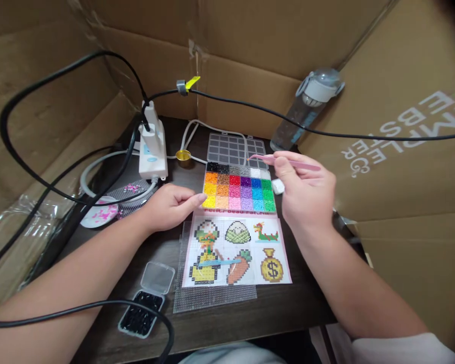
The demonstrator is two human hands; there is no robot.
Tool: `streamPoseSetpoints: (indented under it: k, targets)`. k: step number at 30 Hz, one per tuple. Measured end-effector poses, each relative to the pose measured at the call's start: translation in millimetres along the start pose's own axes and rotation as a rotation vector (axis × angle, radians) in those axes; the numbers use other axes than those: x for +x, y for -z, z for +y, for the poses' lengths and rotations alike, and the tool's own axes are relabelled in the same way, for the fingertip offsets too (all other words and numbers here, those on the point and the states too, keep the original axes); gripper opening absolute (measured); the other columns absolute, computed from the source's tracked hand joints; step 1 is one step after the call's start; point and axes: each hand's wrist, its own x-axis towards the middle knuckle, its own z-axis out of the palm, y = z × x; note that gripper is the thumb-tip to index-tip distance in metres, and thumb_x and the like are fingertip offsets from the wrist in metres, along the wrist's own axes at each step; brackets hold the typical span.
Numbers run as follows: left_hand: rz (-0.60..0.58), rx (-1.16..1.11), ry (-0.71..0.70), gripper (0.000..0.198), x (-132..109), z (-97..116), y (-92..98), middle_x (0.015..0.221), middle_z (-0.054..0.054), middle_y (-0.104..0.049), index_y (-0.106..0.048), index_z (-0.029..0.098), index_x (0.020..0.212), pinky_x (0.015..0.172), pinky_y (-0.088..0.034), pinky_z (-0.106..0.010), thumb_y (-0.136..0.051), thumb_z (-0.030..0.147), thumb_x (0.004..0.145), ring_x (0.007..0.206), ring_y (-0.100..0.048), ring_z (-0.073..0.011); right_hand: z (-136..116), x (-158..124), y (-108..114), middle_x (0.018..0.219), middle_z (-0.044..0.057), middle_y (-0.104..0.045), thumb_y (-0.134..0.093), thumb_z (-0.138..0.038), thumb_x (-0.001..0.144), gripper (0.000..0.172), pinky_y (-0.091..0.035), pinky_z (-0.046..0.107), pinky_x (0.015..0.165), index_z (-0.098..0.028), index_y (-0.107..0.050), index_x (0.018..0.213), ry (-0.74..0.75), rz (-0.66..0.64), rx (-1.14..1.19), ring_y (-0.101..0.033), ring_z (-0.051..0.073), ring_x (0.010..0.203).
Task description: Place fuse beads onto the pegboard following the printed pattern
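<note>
My right hand (309, 189) pinches pink bent-tip tweezers (298, 163) above the far right of the bead box. A tiny orange speck, seemingly a bead, shows at the tip. My left hand (174, 205) is closed, its thumb on the left edge of the bead box (235, 189), whose compartments hold beads sorted by colour. Nearer me lies a printed pattern sheet (263, 232) with pixel pictures, including a dragon, a carrot and a money bag. Clear pegboards (216, 299) lie around it; orange, green and blue beads (212, 255) form a figure over its left part.
A small open case of black pieces (140, 313) sits front left. Behind my left hand are a power strip (153, 162), a round lid with pink beads (100, 212) and a gold cup (183, 157). A water bottle (303, 111) leans back right. Black cables (250, 105) cross the view; cardboard walls surround the table.
</note>
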Motion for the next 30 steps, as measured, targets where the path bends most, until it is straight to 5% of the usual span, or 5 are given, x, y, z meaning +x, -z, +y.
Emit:
streamPoseSetpoints:
  k: [7,18,30]
  targets:
    - [0.029,0.009,-0.017,0.047,2.6,2.0,-0.9,0.05,0.003,-0.023,-0.036,0.017,0.046,0.043,-0.02,-0.022,-0.047,0.044,0.084,0.047,-0.025,-0.0075,10.6,-28.2,41.0,0.085,0.002,-0.076,-0.071,-0.032,0.08,0.007,-0.056,0.035,0.071,-0.026,-0.072,0.083,-0.308,-0.082,0.095,-0.07,0.018,0.079]
    - [0.032,0.048,-0.033,0.048,3.5,-3.1,-0.9,0.051,0.004,-0.019,-0.026,0.018,0.049,0.042,-0.019,-0.022,-0.047,0.042,0.085,0.045,-0.022,-0.0057,43.8,-41.5,44.2,0.079,0.003,-0.074,-0.08,-0.038,0.066,0.02,-0.047,0.026,0.052,-0.022,-0.071,0.074,-0.683,-0.219,0.33,-0.053,0.01,0.053]
    - [0.022,0.021,0.025,0.049,1.6,3.2,-2.3,0.049,0.004,-0.019,-0.026,0.018,0.047,0.043,-0.018,-0.024,-0.049,0.041,0.084,0.046,-0.02,-0.0057,42.8,-45.0,47.7,0.077,0.002,-0.071,-0.083,-0.034,0.066,0.021,-0.04,0.023,0.046,-0.022,-0.072,0.078,-0.799,-0.212,0.376,-0.047,0.008,0.051]
